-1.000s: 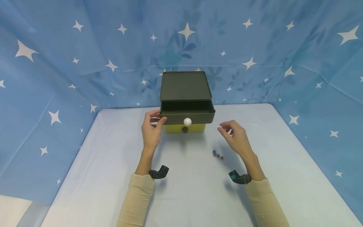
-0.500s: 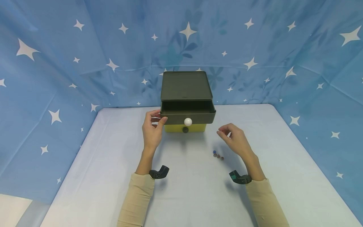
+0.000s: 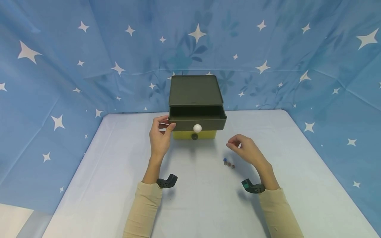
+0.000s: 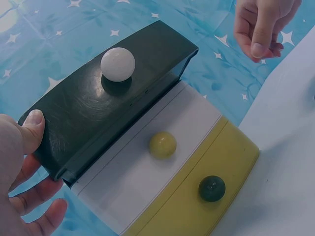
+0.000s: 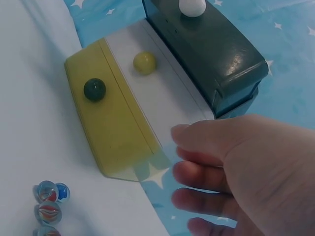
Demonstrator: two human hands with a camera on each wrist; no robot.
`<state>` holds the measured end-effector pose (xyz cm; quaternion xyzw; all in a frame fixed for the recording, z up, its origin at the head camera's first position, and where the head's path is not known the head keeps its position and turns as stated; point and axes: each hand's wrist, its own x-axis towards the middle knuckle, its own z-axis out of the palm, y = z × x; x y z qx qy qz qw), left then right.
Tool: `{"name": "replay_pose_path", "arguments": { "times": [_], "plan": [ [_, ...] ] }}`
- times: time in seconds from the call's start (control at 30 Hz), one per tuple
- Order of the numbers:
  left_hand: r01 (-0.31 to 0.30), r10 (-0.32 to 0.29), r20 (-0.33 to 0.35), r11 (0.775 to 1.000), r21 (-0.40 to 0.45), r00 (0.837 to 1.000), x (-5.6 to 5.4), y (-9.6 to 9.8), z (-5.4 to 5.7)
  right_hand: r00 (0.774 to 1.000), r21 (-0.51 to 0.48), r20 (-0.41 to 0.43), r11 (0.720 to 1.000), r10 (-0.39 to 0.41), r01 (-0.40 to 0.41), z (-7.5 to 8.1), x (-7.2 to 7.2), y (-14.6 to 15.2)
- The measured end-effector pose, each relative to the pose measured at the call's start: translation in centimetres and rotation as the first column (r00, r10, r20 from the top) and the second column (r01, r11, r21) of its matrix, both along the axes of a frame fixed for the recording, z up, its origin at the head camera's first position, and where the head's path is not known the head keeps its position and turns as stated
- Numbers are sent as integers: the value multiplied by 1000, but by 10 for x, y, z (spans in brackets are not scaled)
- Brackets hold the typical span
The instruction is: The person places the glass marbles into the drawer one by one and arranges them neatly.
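Observation:
A small chest of drawers has its dark green top drawer (image 3: 184, 125) pulled out, with a white round knob (image 4: 118, 64) on the front. My left hand (image 3: 159, 135) grips the drawer's left front corner, thumb on the front face and fingers at the side. Below it are a white drawer (image 4: 142, 169) with a yellow knob and a yellow drawer (image 5: 113, 128) with a dark green knob. My right hand (image 3: 245, 148) hovers right of the chest, fingers loosely bent and holding nothing. Several glass marbles (image 5: 48, 212) lie on the table just below and left of it.
The chest stands near the back edge of the white-covered table (image 3: 193, 205). Behind and at both sides hangs a blue cloth (image 3: 134, 49) with white stars. Each wrist wears a dark camera mount (image 3: 167, 181).
My right hand has moved down, closer to the marbles, with thumb and fingertips drawing nearer each other. The left hand and the open drawer have stayed in place.

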<state>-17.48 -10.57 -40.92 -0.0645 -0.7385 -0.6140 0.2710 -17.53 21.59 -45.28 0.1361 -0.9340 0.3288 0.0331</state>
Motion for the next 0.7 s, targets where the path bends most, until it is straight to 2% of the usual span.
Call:
{"name": "replay_pose_path", "arguments": {
  "times": [0.13, 0.37, 0.7],
  "plan": [
    [3, -3, 9, 1000, 2, 1000, 0, -1, 0, 999, 11, 43, 1000, 24, -24, -2, -1, 1],
    [3, -3, -3, 1000, -8, 1000, 0, -1, 0, 996, 25, 59, 998, 62, -63, -6, -4, 4],
    [0, 0, -5, 1000, -12, 1000, 0, -1, 0, 975, 50, 208, 995, 78, -90, -8, -3, 4]
  ]
}}
